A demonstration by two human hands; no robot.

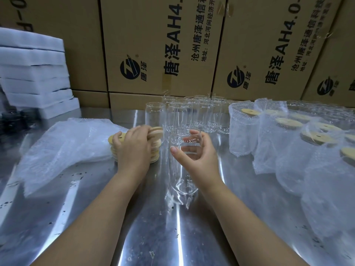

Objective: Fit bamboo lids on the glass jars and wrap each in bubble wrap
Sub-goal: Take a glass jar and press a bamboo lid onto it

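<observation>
- The person's left hand (132,144) is reaching over a stack of lids (154,153) on the worktop (153,227). Its fingers (142,129) are curling around the top lid (156,131), which is tilting up at the fingertips. The thumb is lying on the lids on the stack's other side.
- The right hand (197,156) is holding a glass jar (182,169), which is standing upright on the worktop with its mouth open and no lid on it. The fingers (190,140) are wrapping round the far side of the glass and showing through it, and the thumb is pressing the near side just below the rim.
- The jar is standing just beside the stack of lids, between the two sets of fingers.
- Beyond the right hand's fingers, a cluster of empty jars (192,112) is standing close together.
- Out past the right hand's fingers, away from the left hand, wrapped jars (269,141) are standing in bubble wrap with lids on.
- On the far side of the left hand's thumb, loose bubble wrap sheets (63,146) are lying in a pile, touching the stack.
- Cardboard boxes (157,45) are standing behind everything, and white foam slabs (34,73) are piled beyond the sheets.
</observation>
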